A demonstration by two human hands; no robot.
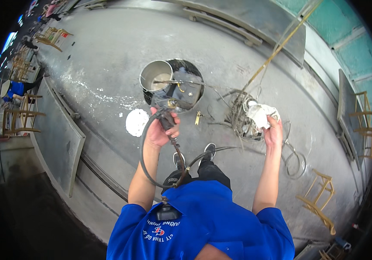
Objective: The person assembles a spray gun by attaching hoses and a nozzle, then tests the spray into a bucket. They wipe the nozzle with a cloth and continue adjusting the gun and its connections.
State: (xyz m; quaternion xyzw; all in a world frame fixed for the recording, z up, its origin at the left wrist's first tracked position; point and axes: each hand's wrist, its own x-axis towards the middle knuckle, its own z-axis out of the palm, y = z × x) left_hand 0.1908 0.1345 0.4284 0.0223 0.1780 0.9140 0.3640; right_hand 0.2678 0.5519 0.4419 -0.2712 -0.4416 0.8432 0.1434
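L fingers rnd spray gun | R fingers on wht cloth

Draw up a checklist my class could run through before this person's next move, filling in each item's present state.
1. Left hand gripping the spray gun: ok.
2. Right hand holding the white cloth: ok.
3. Metal pot upright: ok.
4. Gray hose clear of the left forearm: cannot tell; they overlap in view.
5. Floor by the right shoe free of hoses: not ok; a black hose lies there.
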